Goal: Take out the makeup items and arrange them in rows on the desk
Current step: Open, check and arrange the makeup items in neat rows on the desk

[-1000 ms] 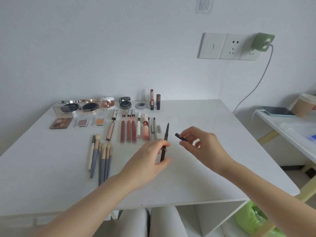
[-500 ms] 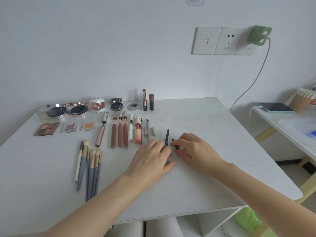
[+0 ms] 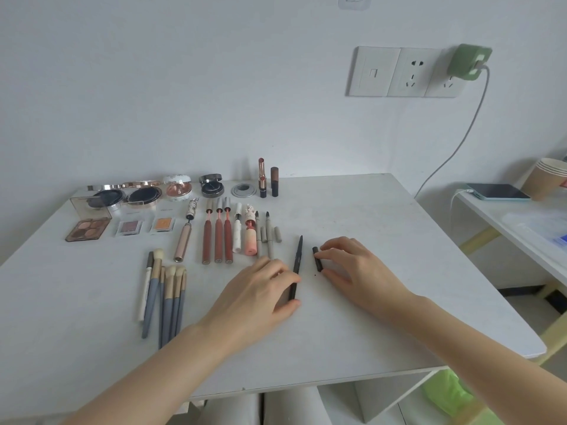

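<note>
A thin black eyeliner pencil [image 3: 298,256] lies on the white desk [image 3: 368,216], tip pointing away. My left hand [image 3: 260,289] pinches its near end between fingers and thumb. Just to its right lies the pencil's short black cap [image 3: 316,256], pinched by my right hand [image 3: 359,268]. Left of the pencil run rows of makeup: brushes [image 3: 165,296], lip gloss tubes [image 3: 218,237], grey pens [image 3: 269,237], eyeshadow palettes [image 3: 87,230], compacts [image 3: 144,194] and two upright lipsticks [image 3: 261,179].
A side table [image 3: 521,228] at the right carries a phone [image 3: 497,191] and stacked paper cups [image 3: 549,179]. A green charger [image 3: 468,61] is plugged into the wall socket, its cable running to the phone. A green bag [image 3: 451,394] sits under the desk's right corner.
Both hands came down from above the desk. The pencil and its cap, held up a second ago, now lie on the desk surface side by side.
</note>
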